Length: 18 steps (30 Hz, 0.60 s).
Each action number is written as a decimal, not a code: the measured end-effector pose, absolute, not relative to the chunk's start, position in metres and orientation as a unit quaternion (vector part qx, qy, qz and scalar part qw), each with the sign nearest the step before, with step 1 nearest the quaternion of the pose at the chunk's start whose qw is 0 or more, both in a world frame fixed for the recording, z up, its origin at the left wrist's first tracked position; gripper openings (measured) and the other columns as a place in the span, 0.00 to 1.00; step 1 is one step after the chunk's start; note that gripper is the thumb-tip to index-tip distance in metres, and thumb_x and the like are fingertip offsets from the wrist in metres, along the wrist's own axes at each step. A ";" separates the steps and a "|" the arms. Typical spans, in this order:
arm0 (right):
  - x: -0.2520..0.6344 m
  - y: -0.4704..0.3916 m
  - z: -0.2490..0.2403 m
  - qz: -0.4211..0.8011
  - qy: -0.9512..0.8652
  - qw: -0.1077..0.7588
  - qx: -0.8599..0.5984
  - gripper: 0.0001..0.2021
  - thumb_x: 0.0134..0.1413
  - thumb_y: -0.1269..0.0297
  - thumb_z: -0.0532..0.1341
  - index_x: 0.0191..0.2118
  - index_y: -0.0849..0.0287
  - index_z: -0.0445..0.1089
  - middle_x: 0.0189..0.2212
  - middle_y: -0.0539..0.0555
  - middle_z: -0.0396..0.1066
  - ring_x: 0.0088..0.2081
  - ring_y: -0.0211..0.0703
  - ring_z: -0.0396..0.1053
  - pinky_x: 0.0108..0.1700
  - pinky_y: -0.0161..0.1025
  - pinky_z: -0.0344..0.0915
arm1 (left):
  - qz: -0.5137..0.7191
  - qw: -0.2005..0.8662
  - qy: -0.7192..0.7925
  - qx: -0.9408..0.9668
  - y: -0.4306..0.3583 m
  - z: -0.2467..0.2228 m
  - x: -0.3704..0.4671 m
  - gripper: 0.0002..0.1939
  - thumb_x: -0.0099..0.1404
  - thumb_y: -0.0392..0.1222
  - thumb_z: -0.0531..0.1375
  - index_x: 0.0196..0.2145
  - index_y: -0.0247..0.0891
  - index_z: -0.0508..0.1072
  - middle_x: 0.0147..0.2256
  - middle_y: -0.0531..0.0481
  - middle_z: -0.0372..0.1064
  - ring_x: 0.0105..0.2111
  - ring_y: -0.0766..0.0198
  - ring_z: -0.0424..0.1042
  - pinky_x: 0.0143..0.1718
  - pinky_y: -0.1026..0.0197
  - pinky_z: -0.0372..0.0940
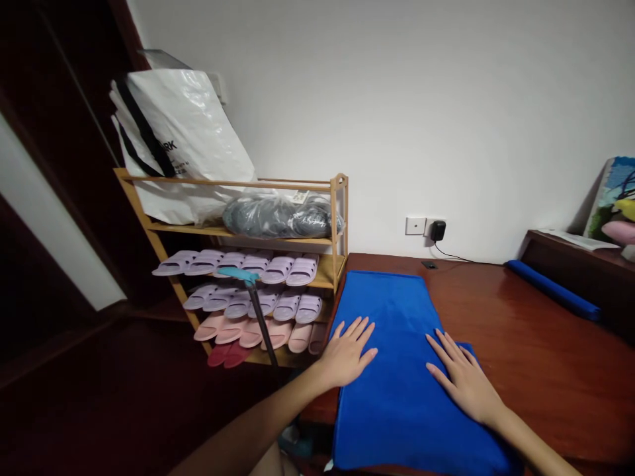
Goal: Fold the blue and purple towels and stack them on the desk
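Observation:
A bright blue cloth (397,396) lies flat in a long strip on the reddish-brown wooden table, its near end reaching the table's front edge. On its left side my left hand (347,354) rests palm down with the fingers spread. Over the cloth's right edge lies my right hand (461,380), also palm down, fingers apart. A small corner of blue fabric shows just beyond the right fingers. Neither hand holds anything.
A rolled blue cloth (553,289) lies at the table's (536,350) back right, beside a raised dark ledge. Left of the table stands a wooden rack (340,231) with slippers and bags; a blue-topped pole (262,317) leans before it. A black plug (437,231) is in the wall.

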State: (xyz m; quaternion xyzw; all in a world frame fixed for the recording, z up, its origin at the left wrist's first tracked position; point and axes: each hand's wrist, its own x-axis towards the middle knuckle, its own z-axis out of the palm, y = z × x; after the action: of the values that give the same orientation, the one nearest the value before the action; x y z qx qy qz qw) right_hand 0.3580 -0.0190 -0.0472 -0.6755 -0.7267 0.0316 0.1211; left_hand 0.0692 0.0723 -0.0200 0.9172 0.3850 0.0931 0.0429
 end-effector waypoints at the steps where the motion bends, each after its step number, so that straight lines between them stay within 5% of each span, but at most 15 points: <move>1: 0.356 -0.028 -0.048 0.035 -0.727 0.122 -0.675 0.32 0.59 0.40 0.42 0.66 0.42 0.38 0.67 0.47 0.34 0.66 0.46 0.35 0.64 0.54 0.42 | 0.095 0.044 0.384 0.917 0.063 -0.019 0.066 0.31 0.71 0.59 0.39 0.65 0.42 0.48 0.65 0.44 0.42 0.65 0.53 0.41 0.61 0.42 0.42; 6: 0.355 -0.056 -0.044 0.098 -0.731 0.134 -0.661 0.31 0.59 0.41 0.43 0.66 0.39 0.38 0.67 0.45 0.33 0.67 0.46 0.34 0.64 0.55 0.39 | 0.098 0.078 0.379 0.917 0.035 -0.009 0.054 0.30 0.70 0.59 0.43 0.64 0.44 0.50 0.65 0.45 0.46 0.64 0.52 0.44 0.61 0.43 0.43; 9: 0.375 -0.053 -0.037 0.145 -0.715 0.166 -0.664 0.29 0.60 0.42 0.43 0.64 0.41 0.46 0.66 0.47 0.44 0.65 0.46 0.42 0.64 0.55 0.41 | 0.124 0.116 0.389 0.905 0.039 0.003 0.053 0.26 0.70 0.55 0.46 0.61 0.43 0.58 0.60 0.45 0.57 0.60 0.53 0.54 0.59 0.48 0.48; 13: 0.415 -0.036 -0.034 0.130 -0.685 0.186 -0.693 0.26 0.55 0.42 0.49 0.52 0.51 0.65 0.53 0.57 0.65 0.56 0.53 0.59 0.58 0.55 0.52 | 0.156 0.149 0.408 0.887 0.065 0.010 0.054 0.17 0.65 0.47 0.56 0.50 0.41 0.68 0.45 0.46 0.69 0.50 0.54 0.63 0.52 0.52 0.55; 18: 0.441 -0.027 -0.040 0.198 -0.660 0.244 -0.683 0.21 0.46 0.44 0.59 0.38 0.57 0.66 0.40 0.57 0.70 0.43 0.49 0.67 0.48 0.45 0.62 | 0.128 0.249 0.422 0.862 0.097 0.008 0.052 0.13 0.51 0.44 0.66 0.33 0.37 0.72 0.33 0.50 0.67 0.35 0.58 0.68 0.36 0.62 0.60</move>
State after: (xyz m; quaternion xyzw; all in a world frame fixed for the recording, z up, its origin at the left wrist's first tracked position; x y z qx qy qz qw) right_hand 0.4409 -0.0274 -0.0402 -0.6827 -0.6597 0.1983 0.2436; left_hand 0.0524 0.0972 0.0079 0.8624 0.4215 0.1278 0.2495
